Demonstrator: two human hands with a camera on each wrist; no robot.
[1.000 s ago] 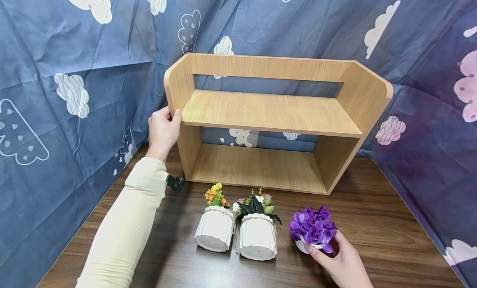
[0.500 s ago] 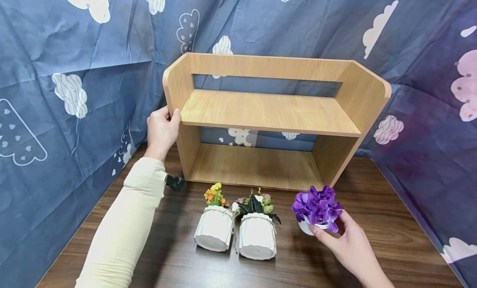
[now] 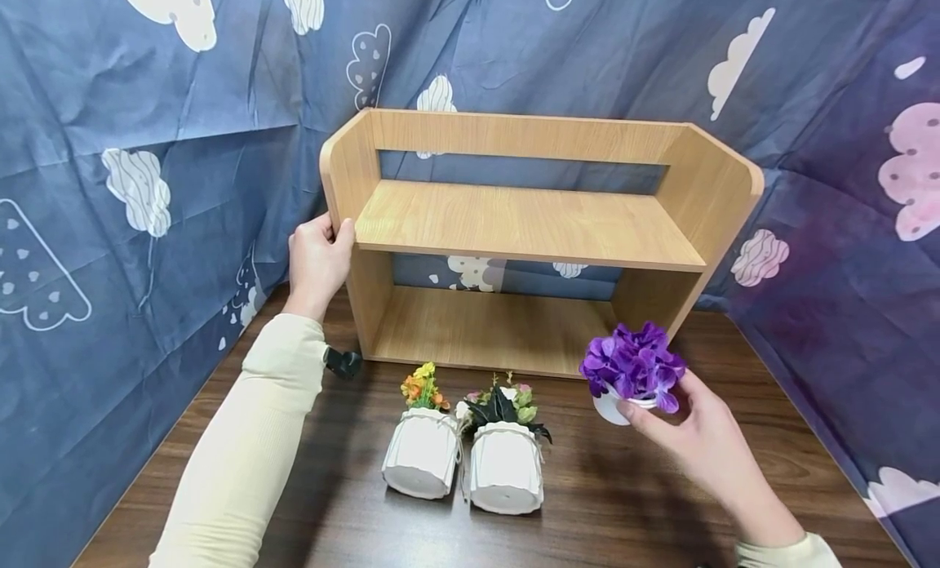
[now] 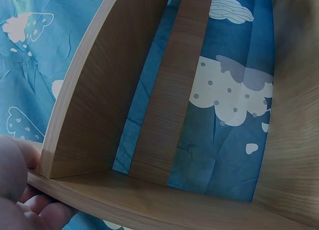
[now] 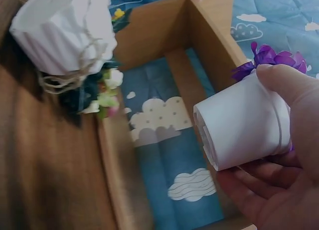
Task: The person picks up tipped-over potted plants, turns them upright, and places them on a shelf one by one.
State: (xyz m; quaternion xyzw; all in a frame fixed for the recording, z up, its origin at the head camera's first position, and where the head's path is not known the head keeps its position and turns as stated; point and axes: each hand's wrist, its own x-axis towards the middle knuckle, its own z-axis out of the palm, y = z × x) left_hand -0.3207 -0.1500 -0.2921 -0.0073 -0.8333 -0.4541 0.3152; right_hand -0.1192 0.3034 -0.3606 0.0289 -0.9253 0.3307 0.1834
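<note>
My left hand grips the left side panel of a two-tier wooden shelf, thumb on the front edge and fingers curled behind it. My right hand holds a small white pot of purple flowers by its rim, above the table in front of the shelf's lower right corner. In the right wrist view the white pot shows tilted between thumb and fingers. Two other white pots lie tipped on the table, one with orange and yellow flowers, the other with pink and white blooms.
The dark wooden table runs under everything. Blue cloud-print fabric hangs behind and on both sides, close to the shelf's back. A small black device sits at the left wrist.
My right hand has lifted the purple flower pot from near the table, moving it up and slightly right toward the shelf. My left hand keeps its grip on the side panel.
</note>
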